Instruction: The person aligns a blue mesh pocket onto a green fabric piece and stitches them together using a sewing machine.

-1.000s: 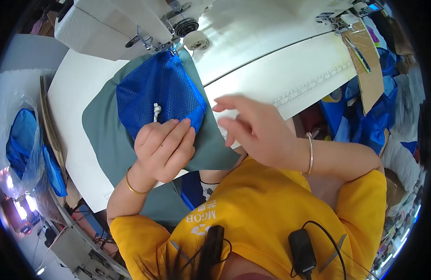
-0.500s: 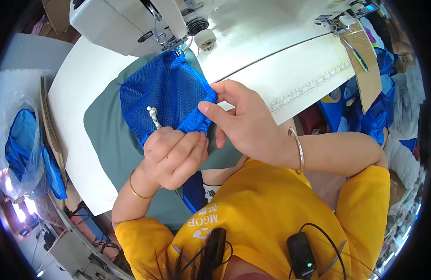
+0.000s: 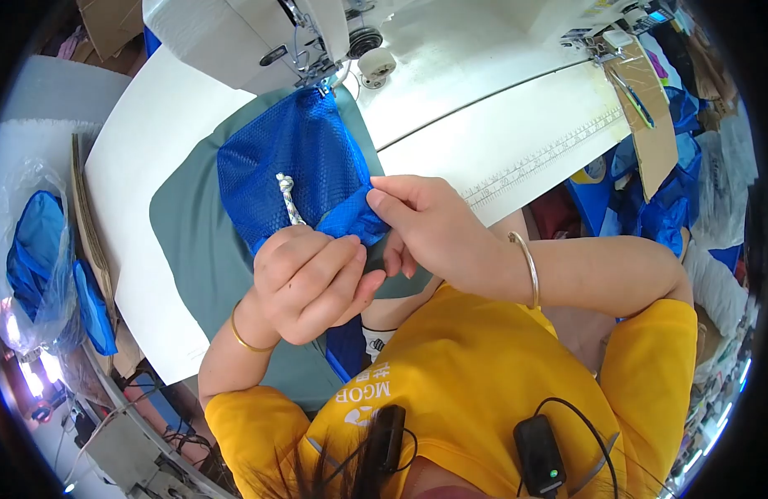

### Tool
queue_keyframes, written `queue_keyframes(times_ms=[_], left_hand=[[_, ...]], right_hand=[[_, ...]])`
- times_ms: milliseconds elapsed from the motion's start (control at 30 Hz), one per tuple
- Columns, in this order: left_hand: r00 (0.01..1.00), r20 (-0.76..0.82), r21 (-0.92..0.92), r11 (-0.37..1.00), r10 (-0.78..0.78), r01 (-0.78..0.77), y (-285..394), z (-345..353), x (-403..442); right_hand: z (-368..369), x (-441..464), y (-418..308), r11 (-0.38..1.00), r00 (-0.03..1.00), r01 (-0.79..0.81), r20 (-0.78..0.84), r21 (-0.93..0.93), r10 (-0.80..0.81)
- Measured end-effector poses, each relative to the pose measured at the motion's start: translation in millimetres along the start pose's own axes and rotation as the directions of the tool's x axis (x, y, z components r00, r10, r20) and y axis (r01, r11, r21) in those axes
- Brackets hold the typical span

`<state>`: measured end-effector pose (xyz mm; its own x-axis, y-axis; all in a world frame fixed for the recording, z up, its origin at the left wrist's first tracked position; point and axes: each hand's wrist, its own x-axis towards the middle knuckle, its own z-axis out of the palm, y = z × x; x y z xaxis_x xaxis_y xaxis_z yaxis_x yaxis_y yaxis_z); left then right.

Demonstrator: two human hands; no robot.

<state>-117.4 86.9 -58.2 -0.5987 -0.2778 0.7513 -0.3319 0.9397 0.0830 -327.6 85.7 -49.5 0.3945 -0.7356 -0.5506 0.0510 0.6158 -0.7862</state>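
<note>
A blue mesh bag [image 3: 288,154] lies on grey-green cloth [image 3: 193,224], its upper corner at the needle area of a white sewing machine [image 3: 243,41]. My left hand [image 3: 309,283] is closed on the bag's lower edge, fingers curled; its fingertips partly hide the fabric. A pale patterned cord [image 3: 288,198] with a knotted end sticks up beside that hand and lies over the mesh. At the bag's right edge, my right hand [image 3: 430,224] pinches the smooth blue border [image 3: 351,218] between thumb and forefinger, with the other fingers bent below.
A printed ruler scale [image 3: 550,158] runs along the white table [image 3: 450,141]. Cardboard with a pen [image 3: 637,104] sits at the right, near blue fabric pieces [image 3: 679,191]. A clear plastic bag [image 3: 47,249] holding blue items hangs at the left.
My right hand has shifted down and its thumb and forefinger have closed on the border. The bag's right edge is drawn down and more bunched between my hands. My left little finger has lifted outward.
</note>
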Motion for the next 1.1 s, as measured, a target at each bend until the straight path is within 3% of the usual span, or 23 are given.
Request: queue_keyframes(times_ms=[133, 200, 400, 633, 700, 733, 800, 833, 867, 900, 933, 967, 1000, 1067, 1100], left_hand=[[1.000, 0.027, -0.017, 1.000, 0.003, -0.003, -1.2, 1.0, -1.0], [1.000, 0.002, -0.027, 0.999, 0.021, -0.020, -2.1, 1.4, 0.4], [1.000, 0.006, -0.026, 0.999, 0.021, -0.020, -0.4, -1.4, 1.8], [1.000, 0.028, -0.037, 0.999, -0.012, 0.013, 0.4, -5.1, 1.7], [0.999, 0.036, -0.049, 0.998, -0.026, 0.027, 1.2, -7.9, 1.7], [0.997, 0.047, -0.069, 0.996, -0.057, 0.060, 1.8, -8.5, 1.7], [0.995, 0.059, -0.089, 0.992, -0.086, 0.091, 1.1, -12.5, 5.5], [0.981, 0.044, -0.015, 0.981, -0.190, 0.191, -1.4, -18.0, 10.3], [0.956, 0.020, 0.058, 0.955, -0.291, 0.290, -4.3, -21.7, 12.3], [0.956, 0.020, 0.061, 0.955, -0.292, 0.290, -9.9, -21.4, 11.6], [0.889, -0.066, 0.147, 0.876, -0.454, 0.459, -18.0, -18.8, 10.9], [0.790, -0.165, 0.214, 0.760, -0.591, 0.614, -24.1, -17.3, 9.7], [0.789, -0.168, 0.217, 0.758, -0.591, 0.615, -27.6, -17.7, 7.6], [0.583, 0.103, 0.121, 0.592, -0.806, 0.797, -33.5, -19.3, 3.4], [0.540, 0.182, 0.067, 0.559, -0.822, 0.827, -36.9, -21.0, 1.4]], right_hand=[[10.6, 0.1, 4.0, 0.996, 1.000, -0.002, -0.002, 0.091, 0.002], [21.4, -6.8, 4.1, 0.969, 0.948, 0.232, -0.243, 0.085, -0.206], [21.8, 0.0, 15.7, 0.975, 0.960, 0.214, -0.175, -0.054, -0.220], [11.8, -1.0, 6.5, 0.994, 0.995, 0.093, -0.032, 0.064, -0.092], [13.1, -1.0, 11.3, 0.929, 0.892, 0.323, -0.268, -0.181, -0.363], [11.4, 3.6, 17.1, 0.929, 0.893, 0.322, -0.266, -0.182, -0.362], [6.9, 15.9, 24.9, 0.752, 0.733, 0.497, -0.254, -0.434, -0.631], [3.6, 15.6, 23.2, 0.751, 0.733, 0.497, -0.253, -0.434, -0.631], [-1.1, 13.3, 20.4, 0.793, 0.811, 0.411, -0.217, -0.449, -0.543], [-2.2, 10.2, 13.5, 0.823, 0.876, 0.322, -0.182, -0.467, -0.446], [-0.8, 4.4, 1.3, 0.822, 0.877, 0.323, -0.179, -0.468, -0.446], [0.7, -3.0, -13.2, 0.909, 0.956, 0.169, -0.161, -0.381, -0.245], [1.8, -5.7, -21.3, 0.955, 0.992, -0.002, -0.123, -0.297, -0.036], [3.6, 1.5, -17.2, 0.938, 0.984, 0.036, -0.150, -0.344, -0.092], [3.8, 5.7, -13.1, 0.920, 0.973, 0.069, -0.178, -0.385, -0.147]])
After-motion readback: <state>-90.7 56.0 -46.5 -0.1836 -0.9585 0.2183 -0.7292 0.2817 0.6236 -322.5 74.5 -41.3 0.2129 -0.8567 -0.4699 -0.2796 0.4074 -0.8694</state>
